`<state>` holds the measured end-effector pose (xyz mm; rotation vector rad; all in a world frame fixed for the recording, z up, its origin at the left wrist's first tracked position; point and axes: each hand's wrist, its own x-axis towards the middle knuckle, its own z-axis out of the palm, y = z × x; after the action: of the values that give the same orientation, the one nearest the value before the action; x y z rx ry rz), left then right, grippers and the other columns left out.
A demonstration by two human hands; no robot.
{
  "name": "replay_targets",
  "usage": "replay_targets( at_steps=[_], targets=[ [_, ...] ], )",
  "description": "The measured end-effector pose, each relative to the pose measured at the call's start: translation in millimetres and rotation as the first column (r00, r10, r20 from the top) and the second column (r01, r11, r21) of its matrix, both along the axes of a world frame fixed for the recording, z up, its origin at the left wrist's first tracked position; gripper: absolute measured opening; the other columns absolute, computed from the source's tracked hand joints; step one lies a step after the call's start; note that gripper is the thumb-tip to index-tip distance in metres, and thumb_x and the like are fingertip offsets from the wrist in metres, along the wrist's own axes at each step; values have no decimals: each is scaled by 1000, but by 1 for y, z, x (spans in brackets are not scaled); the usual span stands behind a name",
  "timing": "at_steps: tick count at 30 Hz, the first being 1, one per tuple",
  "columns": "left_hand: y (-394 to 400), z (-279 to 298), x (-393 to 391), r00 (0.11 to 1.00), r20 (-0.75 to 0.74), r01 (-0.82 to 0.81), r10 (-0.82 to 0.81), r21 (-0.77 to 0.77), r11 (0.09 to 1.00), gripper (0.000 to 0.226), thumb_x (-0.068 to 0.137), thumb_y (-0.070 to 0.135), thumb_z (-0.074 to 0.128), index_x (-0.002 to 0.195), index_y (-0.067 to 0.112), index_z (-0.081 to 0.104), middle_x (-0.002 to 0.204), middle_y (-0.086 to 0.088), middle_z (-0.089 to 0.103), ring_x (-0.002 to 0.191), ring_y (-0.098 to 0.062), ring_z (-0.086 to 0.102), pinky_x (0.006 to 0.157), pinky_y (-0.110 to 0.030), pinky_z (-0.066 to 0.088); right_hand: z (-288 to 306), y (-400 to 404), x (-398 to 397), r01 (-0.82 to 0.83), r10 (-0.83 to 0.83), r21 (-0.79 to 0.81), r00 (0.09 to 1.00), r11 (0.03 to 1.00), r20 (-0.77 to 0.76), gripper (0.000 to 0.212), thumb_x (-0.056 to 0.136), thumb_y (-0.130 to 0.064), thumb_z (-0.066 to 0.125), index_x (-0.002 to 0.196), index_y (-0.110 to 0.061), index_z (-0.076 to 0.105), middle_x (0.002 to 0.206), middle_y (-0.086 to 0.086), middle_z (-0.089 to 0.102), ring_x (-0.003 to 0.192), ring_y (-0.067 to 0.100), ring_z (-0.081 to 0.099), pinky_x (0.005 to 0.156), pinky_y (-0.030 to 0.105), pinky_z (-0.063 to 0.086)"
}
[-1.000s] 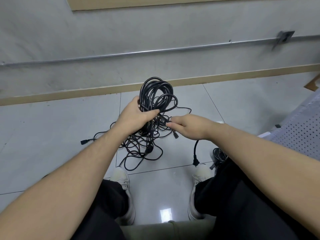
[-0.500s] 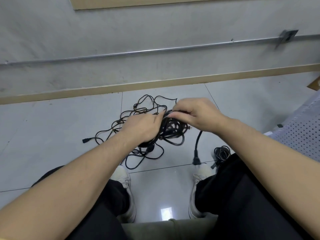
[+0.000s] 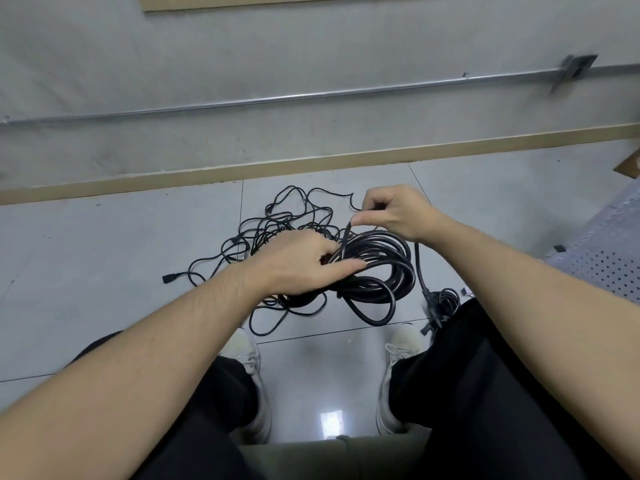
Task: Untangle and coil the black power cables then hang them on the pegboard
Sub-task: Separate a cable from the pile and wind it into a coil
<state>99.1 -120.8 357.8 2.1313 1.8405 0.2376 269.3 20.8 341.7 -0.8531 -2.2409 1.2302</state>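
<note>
The person is sitting over a tiled floor (image 3: 104, 271) and working at the coiling step: the left hand (image 3: 298, 265) is gripping one side of a thick coil (image 3: 377, 268) of black cable, thumb laid across the top of the loops and fingers curled under them, so the bundle is being held just above the floor in front of the knees. The right hand (image 3: 398, 213) is pinching a single strand (image 3: 346, 233) between thumb and forefinger just above the coil, and that strand is running down into the loops beside the left thumb. Behind and to the left of the coil, a loose tangle (image 3: 277, 220) of thinner black cable is lying spread on the floor, with one plug (image 3: 171, 278) trailing off to the left. Another length is hanging from under the right hand down to a plug (image 3: 429, 299) by the right knee, where a small second bundle (image 3: 446, 299) is sitting, partly hidden by the leg. A perforated panel (image 3: 609, 261), probably the pegboard, is showing at the right edge. By the look of it, coiling is well on but untangling is not finished, and nothing is hanging yet. The next move is likely calling for the right hand to lay its strand round as another loop while the left hand is keeping the loops together, drawing slack without dragging knots in from the tangle.
</note>
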Motion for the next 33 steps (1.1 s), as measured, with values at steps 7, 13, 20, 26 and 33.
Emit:
replay_targets(
  at_steps=[7, 13, 20, 26, 33],
  targets=[
    [8, -8, -7, 918, 350, -234, 187, 96, 968, 43, 100, 48, 47, 59, 42, 56, 44, 8, 41, 49, -15, 40, 57, -37, 37, -18, -4, 19, -16, 54, -142, 963, 990, 265, 37, 74, -30, 66, 92, 3, 66, 78, 13, 60, 71, 18, 47, 62, 36, 47],
    [26, -9, -25, 743, 492, -547, 454, 54, 836, 41, 91, 61, 42, 92, 22, 56, 71, 5, 61, 74, -23, 59, 76, -41, 49, -13, -20, 5, -127, 163, -106, 851, 986, 499, 50, 105, -59, 31, 95, -36, 74, 69, -1, 55, 60, 9, 47, 61, 20, 39],
    [28, -15, -53, 697, 341, -666, 631, -17, 745, 39, 104, 46, 28, 103, 23, 58, 105, -6, 68, 100, -29, 60, 92, -40, 47, -7, -30, 11, -343, 137, 315, 838, 885, 528, 61, 92, -70, 38, 87, -16, 66, 76, 1, 66, 68, 17, 58, 71, 36, 52],
    [20, -12, -35, 784, 68, -620, 617, 67, 781, 36, 107, 22, 27, 100, 10, 60, 110, -20, 67, 95, -35, 58, 84, -37, 44, 10, -39, 12, -264, 118, 475, 942, 839, 315, 34, 95, -55, 42, 83, -27, 57, 63, -11, 57, 58, 10, 54, 59, 27, 37],
    [12, -11, 6, 932, -132, -339, 338, 10, 941, 46, 106, 35, 24, 81, 17, 57, 93, -14, 65, 87, -35, 55, 75, -38, 43, 11, -23, 12, -62, 49, 235, 997, 970, 59, 8, 86, -39, 78, 80, -42, 74, 76, -30, 62, 75, 0, 61, 73, 26, 46]
  ],
)
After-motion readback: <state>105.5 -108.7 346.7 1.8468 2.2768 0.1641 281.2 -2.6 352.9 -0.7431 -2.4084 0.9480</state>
